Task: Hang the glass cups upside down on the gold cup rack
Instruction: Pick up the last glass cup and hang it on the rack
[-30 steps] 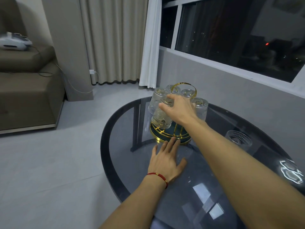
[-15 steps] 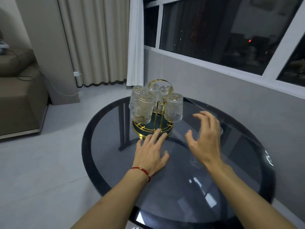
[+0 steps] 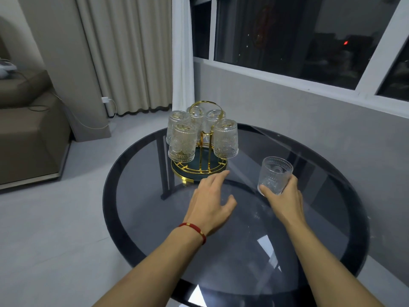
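The cups are clear pressed glass, ribbed and embossed with a raised pattern, wider at the mouth than at the base. I count six in all. Five hang mouth-down on the gold rack [image 3: 200, 151], which stands on the far half of the round dark glass table [image 3: 332, 229]: two at the front, the left front cup [image 3: 182, 142] and the right front cup [image 3: 225, 138], and three more crowded behind them under the rack's round gold handle. The sixth cup [image 3: 274, 175] is upright, to the right of the rack and apart from it, with the right hand [image 3: 284, 199] wrapped around its lower half. The left hand [image 3: 211, 201] lies with fingers spread and loose, holding nothing, its fingertips just short of the rack's base ring.
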`<action>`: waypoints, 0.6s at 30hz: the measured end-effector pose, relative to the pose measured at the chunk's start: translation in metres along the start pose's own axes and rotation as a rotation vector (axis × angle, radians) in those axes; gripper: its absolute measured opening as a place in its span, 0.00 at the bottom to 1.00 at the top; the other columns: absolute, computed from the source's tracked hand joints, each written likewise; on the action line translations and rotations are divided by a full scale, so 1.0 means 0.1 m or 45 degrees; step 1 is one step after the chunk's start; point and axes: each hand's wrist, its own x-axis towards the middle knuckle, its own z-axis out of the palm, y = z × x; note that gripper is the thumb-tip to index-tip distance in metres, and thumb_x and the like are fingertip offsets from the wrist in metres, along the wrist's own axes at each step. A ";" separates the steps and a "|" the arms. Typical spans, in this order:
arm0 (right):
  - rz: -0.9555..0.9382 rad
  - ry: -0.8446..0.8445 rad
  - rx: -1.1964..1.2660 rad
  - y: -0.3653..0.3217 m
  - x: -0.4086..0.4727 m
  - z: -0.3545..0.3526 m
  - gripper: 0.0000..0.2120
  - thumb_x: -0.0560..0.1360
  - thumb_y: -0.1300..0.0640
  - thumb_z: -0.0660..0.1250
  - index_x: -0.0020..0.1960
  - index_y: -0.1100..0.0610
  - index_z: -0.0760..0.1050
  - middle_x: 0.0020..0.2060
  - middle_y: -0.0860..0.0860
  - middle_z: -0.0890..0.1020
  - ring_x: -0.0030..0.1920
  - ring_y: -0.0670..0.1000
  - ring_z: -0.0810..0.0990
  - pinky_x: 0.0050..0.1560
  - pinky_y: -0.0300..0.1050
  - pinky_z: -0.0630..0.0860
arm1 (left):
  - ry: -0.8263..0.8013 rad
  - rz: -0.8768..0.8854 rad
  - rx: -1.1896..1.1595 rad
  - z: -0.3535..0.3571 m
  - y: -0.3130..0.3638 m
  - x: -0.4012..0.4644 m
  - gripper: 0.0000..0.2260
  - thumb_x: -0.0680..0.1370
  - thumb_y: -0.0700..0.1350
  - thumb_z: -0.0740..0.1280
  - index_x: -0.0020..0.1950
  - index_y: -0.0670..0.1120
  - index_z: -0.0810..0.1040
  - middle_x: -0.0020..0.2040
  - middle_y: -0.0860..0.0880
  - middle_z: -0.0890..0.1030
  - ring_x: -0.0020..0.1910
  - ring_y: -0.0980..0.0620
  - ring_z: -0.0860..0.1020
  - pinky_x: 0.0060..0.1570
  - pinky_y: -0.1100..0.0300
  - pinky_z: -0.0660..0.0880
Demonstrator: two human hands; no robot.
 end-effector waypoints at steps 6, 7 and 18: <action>-0.072 0.019 -0.029 -0.09 -0.08 -0.01 0.38 0.64 0.42 0.82 0.68 0.53 0.70 0.62 0.56 0.82 0.61 0.61 0.81 0.59 0.58 0.80 | -0.024 -0.111 -0.124 0.02 0.11 0.04 0.29 0.78 0.50 0.67 0.79 0.51 0.64 0.72 0.50 0.75 0.71 0.50 0.70 0.71 0.50 0.70; -0.123 0.001 -0.038 -0.10 -0.13 -0.01 0.37 0.64 0.42 0.82 0.66 0.52 0.70 0.62 0.55 0.82 0.60 0.60 0.82 0.58 0.57 0.80 | -0.041 -0.136 -0.119 0.01 0.12 0.05 0.30 0.78 0.51 0.67 0.79 0.51 0.63 0.72 0.49 0.75 0.72 0.49 0.70 0.71 0.49 0.70; -0.490 -0.618 0.203 -0.26 -0.53 -0.04 0.34 0.64 0.45 0.84 0.66 0.32 0.74 0.63 0.38 0.82 0.63 0.41 0.82 0.59 0.44 0.82 | -0.041 -0.354 -0.623 -0.19 0.17 0.05 0.38 0.67 0.54 0.80 0.74 0.51 0.70 0.53 0.67 0.75 0.50 0.74 0.75 0.46 0.79 0.71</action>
